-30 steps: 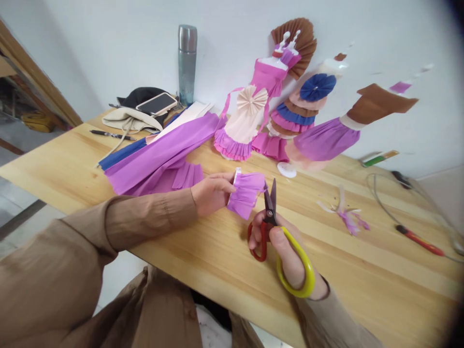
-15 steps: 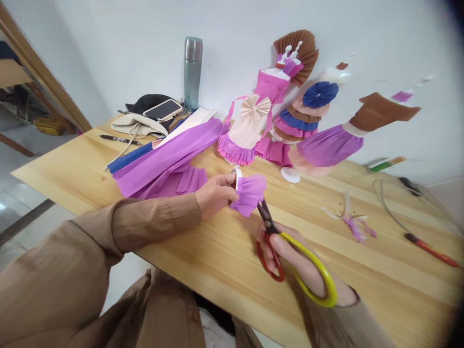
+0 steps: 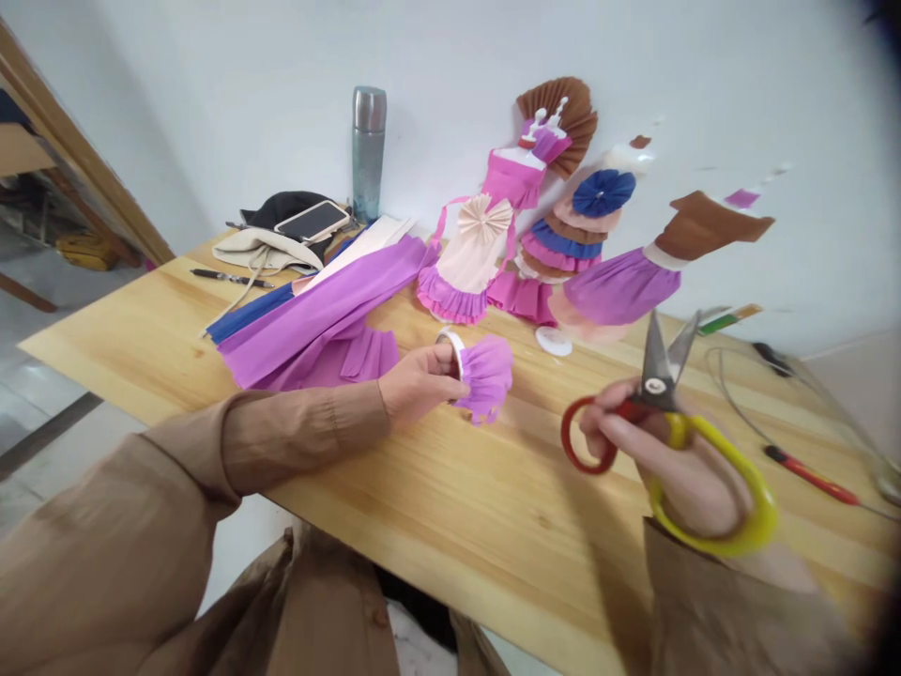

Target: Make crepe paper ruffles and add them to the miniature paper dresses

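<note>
My left hand (image 3: 420, 380) pinches a small gathered piece of purple crepe paper (image 3: 484, 376) with a white band at its top, held just above the wooden table (image 3: 450, 507). My right hand (image 3: 676, 469) grips scissors (image 3: 662, 413) with one red and one yellow handle, blades slightly apart and pointing up. The scissors are lifted to the right, well apart from the purple piece.
Long purple, blue and cream crepe sheets (image 3: 324, 300) lie at the back left. Paper dresses on small mannequins (image 3: 493, 235) stand against the wall. A phone (image 3: 312, 221) on a bag, a steel flask (image 3: 368, 150), a pen (image 3: 229, 277), cables and a red tool (image 3: 809, 474) lie around.
My right hand has pulled the scissors away from the purple piece, up and to the right, turning the blades upward. My left hand has stayed put with the paper.
</note>
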`<state>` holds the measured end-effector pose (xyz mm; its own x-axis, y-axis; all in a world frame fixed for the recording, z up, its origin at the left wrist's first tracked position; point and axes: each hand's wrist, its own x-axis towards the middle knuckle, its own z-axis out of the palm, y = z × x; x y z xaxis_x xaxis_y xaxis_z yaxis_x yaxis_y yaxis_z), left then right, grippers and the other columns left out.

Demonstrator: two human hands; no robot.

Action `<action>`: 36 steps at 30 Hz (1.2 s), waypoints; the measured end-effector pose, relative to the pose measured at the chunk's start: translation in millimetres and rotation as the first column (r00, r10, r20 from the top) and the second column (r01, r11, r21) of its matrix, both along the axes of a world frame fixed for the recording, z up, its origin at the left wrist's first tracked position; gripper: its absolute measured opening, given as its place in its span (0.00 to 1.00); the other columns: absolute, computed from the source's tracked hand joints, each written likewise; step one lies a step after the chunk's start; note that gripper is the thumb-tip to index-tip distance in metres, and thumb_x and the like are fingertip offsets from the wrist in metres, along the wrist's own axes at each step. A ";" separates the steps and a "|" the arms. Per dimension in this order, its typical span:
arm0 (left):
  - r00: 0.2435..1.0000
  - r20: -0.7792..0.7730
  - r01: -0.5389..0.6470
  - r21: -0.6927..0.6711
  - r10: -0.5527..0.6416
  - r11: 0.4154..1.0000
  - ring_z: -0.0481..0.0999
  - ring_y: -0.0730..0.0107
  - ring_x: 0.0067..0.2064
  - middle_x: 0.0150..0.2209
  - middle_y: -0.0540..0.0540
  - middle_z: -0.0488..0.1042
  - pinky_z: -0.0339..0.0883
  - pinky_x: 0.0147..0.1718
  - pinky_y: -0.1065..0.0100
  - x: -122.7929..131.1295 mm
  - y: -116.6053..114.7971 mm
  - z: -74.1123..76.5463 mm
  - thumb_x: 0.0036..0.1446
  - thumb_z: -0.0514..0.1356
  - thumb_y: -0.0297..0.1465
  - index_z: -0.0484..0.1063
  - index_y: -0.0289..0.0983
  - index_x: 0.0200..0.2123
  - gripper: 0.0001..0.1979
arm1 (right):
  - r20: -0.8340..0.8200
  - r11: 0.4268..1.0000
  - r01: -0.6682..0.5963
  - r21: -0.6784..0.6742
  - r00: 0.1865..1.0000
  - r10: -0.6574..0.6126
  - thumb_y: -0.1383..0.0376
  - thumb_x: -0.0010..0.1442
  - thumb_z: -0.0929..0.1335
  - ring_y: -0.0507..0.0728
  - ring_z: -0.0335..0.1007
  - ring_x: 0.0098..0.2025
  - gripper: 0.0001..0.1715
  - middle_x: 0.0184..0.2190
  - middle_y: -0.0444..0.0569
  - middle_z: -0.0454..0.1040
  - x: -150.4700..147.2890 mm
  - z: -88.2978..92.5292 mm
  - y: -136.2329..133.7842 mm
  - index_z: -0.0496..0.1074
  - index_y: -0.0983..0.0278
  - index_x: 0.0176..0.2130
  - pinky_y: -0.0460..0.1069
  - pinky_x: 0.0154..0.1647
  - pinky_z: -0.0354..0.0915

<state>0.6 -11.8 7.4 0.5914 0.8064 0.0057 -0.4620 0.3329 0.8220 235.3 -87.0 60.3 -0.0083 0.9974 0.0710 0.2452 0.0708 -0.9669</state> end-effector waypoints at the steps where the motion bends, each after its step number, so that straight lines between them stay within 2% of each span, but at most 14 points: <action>1: 1.000 -0.009 0.008 0.011 -0.008 1.000 0.74 0.68 0.32 0.29 0.47 0.76 0.66 0.35 0.63 0.6 -1.1 -1.1 0.37 0.70 0.26 0.76 0.33 0.35 0.17 | 0.044 1.000 0.023 0.017 0.999 -0.024 0.55 0.57 0.74 0.52 0.65 0.22 0.14 0.21 0.44 0.70 -8.6 3.4 7.7 0.68 0.60 0.34 0.49 0.24 0.62; 2: 1.000 -0.013 0.028 0.026 -0.027 0.999 0.75 0.68 0.31 0.29 0.46 0.76 0.66 0.35 0.63 1.1 -2.1 -2.1 0.38 0.70 0.27 0.75 0.33 0.35 0.17 | 0.051 0.995 0.060 0.076 0.997 -0.064 0.56 0.56 0.74 0.52 0.65 0.21 0.14 0.20 0.43 0.69 -17.6 5.7 14.9 0.68 0.60 0.33 0.49 0.23 0.62; 5: 0.996 -0.041 0.078 0.060 -0.076 0.995 0.75 0.66 0.30 0.29 0.45 0.77 0.65 0.34 0.64 2.5 -4.4 -5.0 0.40 0.69 0.28 0.75 0.32 0.36 0.16 | 0.044 0.994 0.047 0.101 0.998 -0.052 0.56 0.49 0.75 0.51 0.64 0.20 0.19 0.21 0.41 0.69 -42.0 4.3 32.5 0.66 0.60 0.34 0.48 0.21 0.62; 9: 0.996 -0.047 0.081 -0.009 -0.081 0.997 0.76 0.66 0.31 0.31 0.44 0.78 0.67 0.34 0.63 3.4 -5.4 -8.6 0.38 0.68 0.27 0.75 0.32 0.35 0.16 | 0.039 0.999 -0.051 0.004 0.998 0.051 0.57 0.48 0.76 0.51 0.63 0.18 0.20 0.21 0.39 0.68 -57.3 -9.7 43.6 0.68 0.61 0.36 0.47 0.18 0.61; 15: 0.988 0.073 0.143 -0.136 -0.134 0.980 0.76 0.66 0.30 0.30 0.45 0.77 0.69 0.31 0.64 3.1 -6.9 -9.7 0.37 0.71 0.29 0.73 0.33 0.33 0.17 | -0.016 0.991 -0.108 -0.076 0.994 0.107 0.59 0.48 0.76 0.50 0.64 0.17 0.19 0.19 0.38 0.67 -57.3 -18.1 44.8 0.69 0.63 0.36 0.46 0.16 0.61; 21: 0.973 0.152 0.190 -0.108 -0.173 0.976 0.78 0.64 0.34 0.34 0.43 0.79 0.71 0.35 0.61 1.9 -8.8 -10.6 0.38 0.75 0.35 0.73 0.34 0.35 0.21 | -0.072 0.991 -0.112 -0.080 0.992 0.106 0.60 0.47 0.76 0.48 0.62 0.16 0.19 0.19 0.36 0.66 -56.0 -15.1 44.4 0.68 0.63 0.35 0.44 0.15 0.60; 26: 0.962 0.177 0.230 -0.127 -0.207 0.965 0.79 0.58 0.37 0.35 0.39 0.79 0.71 0.35 0.59 1.5 -9.1 -11.5 0.43 0.72 0.45 0.75 0.33 0.34 0.23 | -0.045 0.982 -0.158 -0.101 0.987 0.154 0.60 0.49 0.76 0.49 0.63 0.18 0.17 0.22 0.39 0.69 -53.9 -16.9 42.4 0.70 0.62 0.37 0.45 0.16 0.60; 29: 0.974 0.141 0.200 -0.179 -0.176 0.963 0.79 0.59 0.37 0.35 0.40 0.80 0.72 0.38 0.59 1.6 -8.9 -10.8 0.43 0.73 0.42 0.78 0.32 0.36 0.22 | 0.016 0.982 -0.179 -0.057 0.984 0.180 0.58 0.51 0.75 0.50 0.63 0.20 0.17 0.22 0.40 0.69 -53.4 -16.1 41.5 0.70 0.61 0.38 0.46 0.18 0.61; 33: 0.990 0.122 0.101 -0.252 -0.072 0.962 0.77 0.68 0.31 0.28 0.45 0.79 0.70 0.38 0.63 0.3 -8.7 -5.1 0.42 0.74 0.35 0.79 0.32 0.36 0.18 | 0.034 0.990 -0.142 -0.001 0.989 0.142 0.53 0.56 0.73 0.50 0.62 0.20 0.19 0.20 0.40 0.66 -44.6 -4.7 34.0 0.69 0.61 0.40 0.46 0.19 0.59; 36: 0.988 0.144 -0.005 -0.288 0.048 0.958 0.74 0.74 0.29 0.26 0.50 0.76 0.69 0.38 0.66 -0.1 -6.7 -1.9 0.40 0.75 0.31 0.78 0.33 0.33 0.16 | 0.023 0.953 -0.302 0.016 0.953 0.302 0.45 0.60 0.69 0.52 0.63 0.21 0.23 0.23 0.45 0.69 -31.5 2.9 17.5 0.71 0.62 0.41 0.48 0.21 0.61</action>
<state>0.5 -18.6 5.5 0.5799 0.8022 -0.1422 -0.5827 0.5303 0.6158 203.8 -69.5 63.2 -0.3104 0.9467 0.0864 0.2293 0.1628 -0.9596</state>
